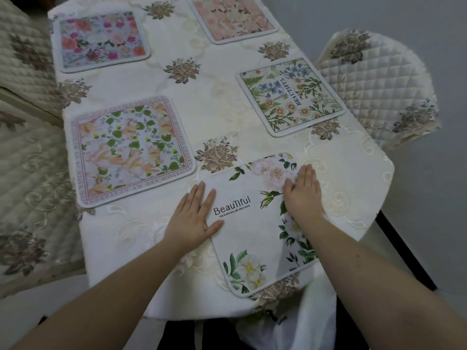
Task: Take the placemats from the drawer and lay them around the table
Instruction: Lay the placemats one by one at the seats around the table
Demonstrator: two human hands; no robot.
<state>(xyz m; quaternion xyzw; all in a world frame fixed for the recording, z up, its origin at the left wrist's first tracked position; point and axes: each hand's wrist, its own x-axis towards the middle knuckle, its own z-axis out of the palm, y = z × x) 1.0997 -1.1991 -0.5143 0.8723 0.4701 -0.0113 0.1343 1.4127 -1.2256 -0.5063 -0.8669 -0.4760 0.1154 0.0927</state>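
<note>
A single wide-angle camera, worn on the person's head, looks forward and steeply down along the table (161,238) from its near end, close above both forearms; the far end reaches the frame's top edge, with chairs (374,79) at either side.

The white placemat (255,223) at the lower centre is showing "BeauTiful", with "THE MOOD WILL BE VERY GOOD" beneath. The daisy placemat (290,96) at right is reading "BEAUTIFUL". The bordered placemat (132,150) at left is carrying partly legible lettering, including "BLOSSOM ARE MY HEART".
</note>
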